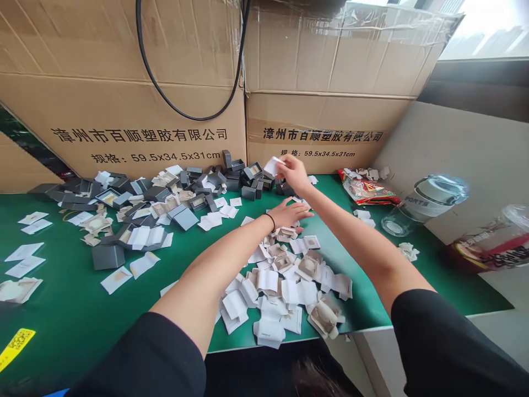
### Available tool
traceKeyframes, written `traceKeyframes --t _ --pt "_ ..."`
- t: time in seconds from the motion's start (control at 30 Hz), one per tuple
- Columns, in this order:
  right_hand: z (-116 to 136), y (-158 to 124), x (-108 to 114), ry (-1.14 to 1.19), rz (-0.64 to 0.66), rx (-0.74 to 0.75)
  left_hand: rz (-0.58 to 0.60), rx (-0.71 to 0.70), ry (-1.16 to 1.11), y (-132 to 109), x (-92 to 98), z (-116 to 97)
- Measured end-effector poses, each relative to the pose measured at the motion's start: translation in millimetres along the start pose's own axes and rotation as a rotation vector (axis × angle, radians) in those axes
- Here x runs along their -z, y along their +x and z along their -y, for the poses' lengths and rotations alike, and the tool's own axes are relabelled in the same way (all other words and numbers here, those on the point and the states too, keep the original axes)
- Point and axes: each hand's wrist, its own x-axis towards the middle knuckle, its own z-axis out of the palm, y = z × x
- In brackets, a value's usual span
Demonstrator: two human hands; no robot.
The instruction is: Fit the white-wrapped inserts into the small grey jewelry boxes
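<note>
My right hand [292, 172] reaches far over the green table [74, 309] and pinches a small white paper card [273, 165] just above a heap of small grey boxes [231, 176]. My left hand [289, 214] lies lower, fingers stretched flat over the top of a pile of white folded paper inserts [285, 286]. A black band sits on its wrist. More grey boxes and white cards [140, 231] are scattered across the left half of the table.
Two large cardboard cartons [124, 105] with printed characters stand along the back edge, a black cable looping over them. At right sit a red snack bag [366, 190], a clear bottle [433, 198] and a wrapped jar [491, 242]. A yellow sticker [16, 344] lies front left.
</note>
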Motion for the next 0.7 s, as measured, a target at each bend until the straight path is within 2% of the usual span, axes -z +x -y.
traceKeyframes --t 0.03,0.07,0.13,0.2,0.27,0.43,0.57,0.7 --pt "-16.6 5.8 23.3 -0.193 -0.205 0.008 0.018 0.025 -0.029 0.3 -1.8 2.8" --pt "-32.7 11.0 45.3 -0.274 -0.286 -0.021 0.038 0.052 -0.073 0.3 -3.1 5.0" --pt "-62.1 20.3 80.9 -0.379 -0.318 -0.089 0.069 0.100 -0.176 -0.5 -4.6 7.5" --pt "-86.3 29.5 101.7 -0.469 -0.235 -0.156 0.074 0.119 -0.242 -1.5 -4.9 8.4" --pt "-105.1 37.9 108.8 -0.546 -0.130 -0.168 0.049 0.125 -0.259 -2.2 -4.4 8.4" --pt "-134.4 40.1 105.7 -0.689 0.087 -0.160 -0.032 0.141 -0.288 -4.0 -2.1 8.0" --pt "-144.0 18.1 111.9 -0.740 0.167 -0.119 -0.083 0.172 -0.359 -5.9 -2.3 8.6" --pt "-137.5 -12.8 118.7 -0.752 0.178 -0.070 -0.135 0.268 -0.487 -1.3 -4.3 12.8"
